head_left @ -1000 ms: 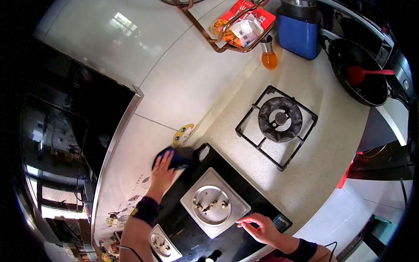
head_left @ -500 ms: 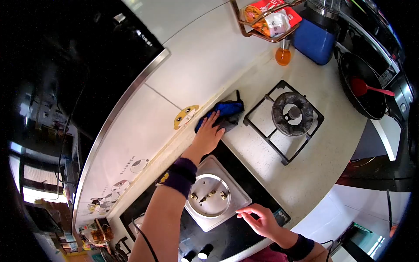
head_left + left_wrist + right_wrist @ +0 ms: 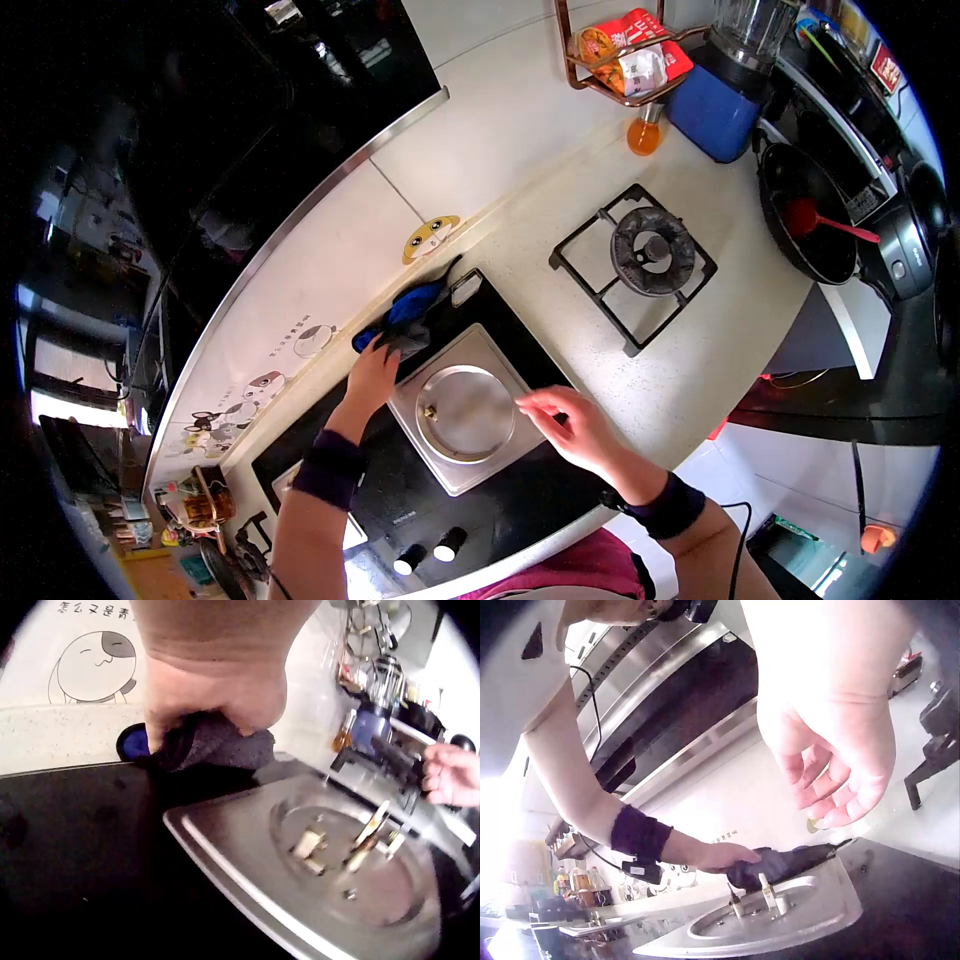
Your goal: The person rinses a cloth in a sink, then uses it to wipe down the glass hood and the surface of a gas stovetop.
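My left hand (image 3: 373, 378) grips a blue and dark grey cloth (image 3: 415, 303) at the hob's back edge, beside the wall. In the left wrist view the cloth's grey part (image 3: 225, 744) bunches under the curled fingers, close behind the metal burner plate (image 3: 217, 817). That plate sits on the black glass hob (image 3: 400, 490), with burner fittings (image 3: 309, 844) standing in its round recess. My right hand (image 3: 575, 430) hovers by the plate's right side, holding nothing. Its fingers (image 3: 832, 784) hang loosely curled in the right wrist view.
A black pan support (image 3: 632, 348) with a burner ring (image 3: 653, 250) on it lies on the counter to the right. Beyond are a wok (image 3: 800, 255) with a red spatula (image 3: 803, 217), a blue blender (image 3: 712, 110) and an orange bottle (image 3: 643, 137). Two knobs (image 3: 450, 545) stand at the hob's front.
My left hand and the cloth first went right along the wall onto the counter, then came back left to the hob's rear edge. My right hand stays by the plate, holding nothing.
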`<state>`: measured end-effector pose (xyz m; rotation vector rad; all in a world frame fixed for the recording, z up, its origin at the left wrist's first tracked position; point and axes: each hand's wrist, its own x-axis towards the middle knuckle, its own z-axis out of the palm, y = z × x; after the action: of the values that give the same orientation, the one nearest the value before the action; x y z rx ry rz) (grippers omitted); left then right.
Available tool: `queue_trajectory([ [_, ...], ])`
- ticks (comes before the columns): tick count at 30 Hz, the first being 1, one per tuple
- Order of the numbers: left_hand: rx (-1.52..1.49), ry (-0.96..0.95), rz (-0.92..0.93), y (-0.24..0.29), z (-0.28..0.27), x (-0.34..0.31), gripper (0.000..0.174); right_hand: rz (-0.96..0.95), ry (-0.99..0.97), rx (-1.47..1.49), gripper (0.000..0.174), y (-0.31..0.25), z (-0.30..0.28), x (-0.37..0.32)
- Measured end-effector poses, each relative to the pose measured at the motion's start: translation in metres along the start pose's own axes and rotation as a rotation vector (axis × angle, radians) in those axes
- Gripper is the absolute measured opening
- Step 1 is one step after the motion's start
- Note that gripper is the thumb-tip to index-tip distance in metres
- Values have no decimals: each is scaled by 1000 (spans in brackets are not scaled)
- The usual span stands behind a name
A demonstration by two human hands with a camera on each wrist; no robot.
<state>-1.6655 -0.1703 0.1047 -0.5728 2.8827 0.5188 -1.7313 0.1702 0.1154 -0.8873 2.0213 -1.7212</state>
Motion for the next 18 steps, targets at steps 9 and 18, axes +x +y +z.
queue_trajectory([
  [9, -1283, -69, 178, 121, 12, -33, 67, -141, 269, 87, 52, -7, 58, 79],
  [18, -1264, 113, 27, 118, 7, -62, 41, -262, 124, -861, 54, 57, 15, 188],
])
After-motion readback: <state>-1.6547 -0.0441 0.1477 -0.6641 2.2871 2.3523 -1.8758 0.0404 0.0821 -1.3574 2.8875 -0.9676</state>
